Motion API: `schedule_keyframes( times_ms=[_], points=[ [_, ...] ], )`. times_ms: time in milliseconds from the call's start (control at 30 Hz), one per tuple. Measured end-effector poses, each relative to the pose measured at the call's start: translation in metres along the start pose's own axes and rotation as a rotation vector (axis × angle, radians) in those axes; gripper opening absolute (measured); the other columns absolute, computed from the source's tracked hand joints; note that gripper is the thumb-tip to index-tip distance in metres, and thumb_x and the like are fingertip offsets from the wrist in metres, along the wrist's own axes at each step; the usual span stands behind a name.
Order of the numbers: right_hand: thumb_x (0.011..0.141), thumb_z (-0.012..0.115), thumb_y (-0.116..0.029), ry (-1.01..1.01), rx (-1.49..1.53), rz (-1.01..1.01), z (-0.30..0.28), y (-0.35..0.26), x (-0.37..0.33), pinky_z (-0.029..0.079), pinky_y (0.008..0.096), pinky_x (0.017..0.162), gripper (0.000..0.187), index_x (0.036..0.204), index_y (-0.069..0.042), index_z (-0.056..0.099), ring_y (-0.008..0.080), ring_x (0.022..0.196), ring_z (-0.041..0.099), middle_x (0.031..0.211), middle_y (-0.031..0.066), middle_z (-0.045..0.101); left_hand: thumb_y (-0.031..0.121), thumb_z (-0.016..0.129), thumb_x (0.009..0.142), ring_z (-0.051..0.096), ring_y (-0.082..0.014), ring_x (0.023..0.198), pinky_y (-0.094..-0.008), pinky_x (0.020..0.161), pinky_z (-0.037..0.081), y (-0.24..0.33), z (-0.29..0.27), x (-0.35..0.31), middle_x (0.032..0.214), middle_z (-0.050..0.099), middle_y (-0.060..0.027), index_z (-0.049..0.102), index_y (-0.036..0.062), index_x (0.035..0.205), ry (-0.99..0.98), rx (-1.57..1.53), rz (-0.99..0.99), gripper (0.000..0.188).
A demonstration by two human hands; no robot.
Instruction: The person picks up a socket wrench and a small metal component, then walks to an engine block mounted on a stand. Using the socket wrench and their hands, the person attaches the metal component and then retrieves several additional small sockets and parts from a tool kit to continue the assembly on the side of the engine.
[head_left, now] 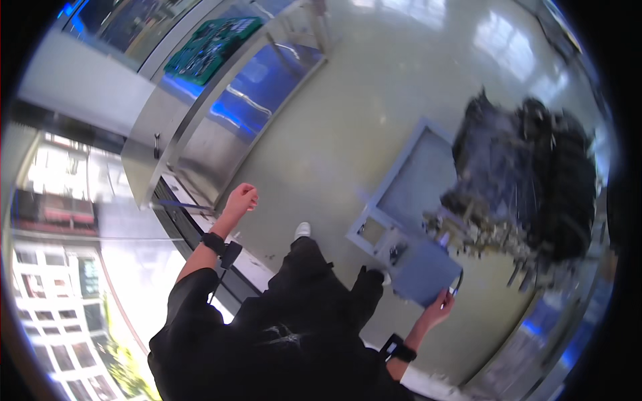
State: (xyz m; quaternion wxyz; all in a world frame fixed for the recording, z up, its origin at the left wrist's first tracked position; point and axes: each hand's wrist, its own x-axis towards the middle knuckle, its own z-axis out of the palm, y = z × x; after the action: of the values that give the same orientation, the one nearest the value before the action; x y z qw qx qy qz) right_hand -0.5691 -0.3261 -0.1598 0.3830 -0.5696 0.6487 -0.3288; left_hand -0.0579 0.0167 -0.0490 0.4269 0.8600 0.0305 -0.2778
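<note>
My left hand (243, 198) is raised over the floor at the left, its fingers curled in with nothing showing in them. To the right, my right hand (440, 309) is at the near corner of a blue-grey box (426, 273). Its fingers are pinched together, with a small bright glint at them; what they hold is too small to make out. A dark curved piece (459, 279) like a handle or cable stands at the box's edge, just beyond these fingers. The box is at the near end of a grey metal frame (394, 175).
A large dark engine-like assembly (501, 167) with many metal parts sits over the frame at the right. At the upper left, a metal bench (194, 127) bears a green tray (212, 47) of small parts. Windows (60, 281) line the left. Pale floor (321, 154) lies between.
</note>
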Motion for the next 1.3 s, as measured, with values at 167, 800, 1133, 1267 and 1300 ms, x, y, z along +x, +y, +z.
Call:
schedule_keyframes(
  times_ms=[167, 800, 1133, 1267, 1300],
  points=[
    [0.097, 0.062, -0.02, 0.261, -0.613, -0.266, 0.008, -0.021, 0.003, 0.05, 0.0446, 0.088, 0.032, 0.118, 0.004, 0.061, 0.0374, 0.099, 0.062, 0.11, 0.0213, 0.063, 0.022, 0.059, 0.095, 0.064, -0.0113, 0.075, -0.0273, 0.065, 0.052, -0.098, -0.1, 0.064, 0.089, 0.067, -0.0034, 0.061, 0.0056, 0.104, 0.136, -0.176, 0.059, 0.019],
    [0.095, 0.061, -0.006, -1.107, -0.225, -0.196, 0.466, -0.253, -0.241, 0.052, 0.0261, 0.079, 0.011, 0.103, -0.001, 0.066, 0.0147, 0.083, 0.067, 0.089, 0.0073, 0.071, 0.019, 0.065, 0.087, 0.04, -0.0485, 0.131, -0.0492, 0.107, 0.041, -0.162, -0.463, 0.319, 0.147, 0.036, -0.0295, 0.032, -0.0008, 0.147, 0.805, 0.525, 0.05, 0.071],
    [0.097, 0.06, -0.009, -1.073, -0.208, -0.051, 0.573, -0.305, -0.278, 0.051, 0.0278, 0.077, 0.014, 0.106, 0.0, 0.064, 0.0148, 0.085, 0.067, 0.092, 0.008, 0.07, 0.03, 0.063, 0.092, 0.052, -0.0402, 0.115, -0.048, 0.093, 0.049, -0.205, -0.562, 0.438, 0.122, 0.053, -0.0222, 0.047, -0.0032, 0.124, 0.87, 0.644, -0.366, 0.049],
    [0.099, 0.057, -0.012, -1.028, -0.185, -0.052, 0.566, -0.321, -0.275, 0.051, 0.0276, 0.079, 0.016, 0.106, 0.0, 0.064, 0.0146, 0.087, 0.066, 0.093, 0.0078, 0.07, 0.028, 0.061, 0.092, 0.06, -0.0404, 0.09, -0.0487, 0.077, 0.052, -0.235, -0.564, 0.445, 0.101, 0.059, -0.0229, 0.049, -0.0038, 0.104, 0.838, 0.589, -0.169, 0.036],
    [0.1, 0.057, -0.011, -1.016, -0.183, -0.056, 0.562, -0.32, -0.275, 0.052, 0.0284, 0.08, 0.016, 0.106, 0.001, 0.064, 0.015, 0.087, 0.066, 0.094, 0.0086, 0.07, 0.027, 0.061, 0.092, 0.062, -0.0369, 0.082, -0.047, 0.07, 0.053, -0.236, -0.566, 0.447, 0.096, 0.06, -0.021, 0.049, -0.003, 0.102, 0.822, 0.539, -0.136, 0.034]
  ],
)
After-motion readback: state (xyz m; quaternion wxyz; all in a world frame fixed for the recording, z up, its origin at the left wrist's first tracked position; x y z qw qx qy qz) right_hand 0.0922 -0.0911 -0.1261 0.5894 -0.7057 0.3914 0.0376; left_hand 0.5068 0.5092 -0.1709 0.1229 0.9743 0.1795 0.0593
